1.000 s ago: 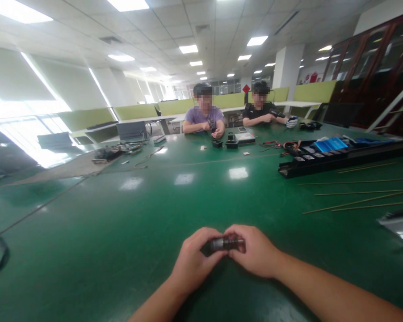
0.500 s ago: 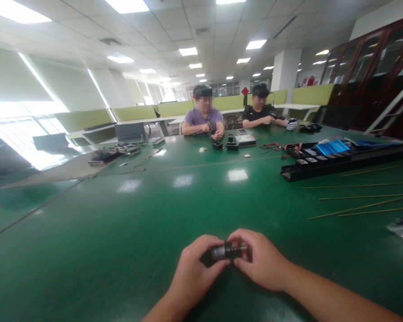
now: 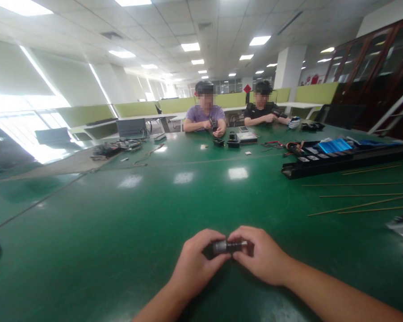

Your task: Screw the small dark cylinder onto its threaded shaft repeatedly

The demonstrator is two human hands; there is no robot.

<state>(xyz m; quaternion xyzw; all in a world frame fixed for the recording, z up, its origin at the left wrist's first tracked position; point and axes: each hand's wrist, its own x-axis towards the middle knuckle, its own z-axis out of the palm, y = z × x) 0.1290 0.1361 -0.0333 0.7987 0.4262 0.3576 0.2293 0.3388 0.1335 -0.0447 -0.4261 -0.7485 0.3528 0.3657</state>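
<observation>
Between my two hands lies a short dark cylindrical part (image 3: 228,247), level and pointing left to right. Its left portion is a smooth grey barrel; the right portion is darker and ringed, with a thin bright shaft at the tip. My left hand (image 3: 198,259) grips the barrel between thumb and fingers. Around the ringed end, my right hand (image 3: 263,255) closes with thumb and fingertips. Both hands are low over the green table (image 3: 174,205), near its front. The exact kind of part cannot be made out, and its left end is hidden by my left hand.
Thin brass-coloured rods (image 3: 362,196) lie at the right, below a long black channel (image 3: 322,167) beside a blue packet (image 3: 335,146). Two people sit across the table, each handling a dark object. Black boxes (image 3: 233,143) stand before them. Loose parts (image 3: 111,149) lie far left.
Both hands stay on the cylindrical part, shifting only slightly in view. The camera view has tilted and turned a little. The ringed end appears a bit more exposed between the hands.
</observation>
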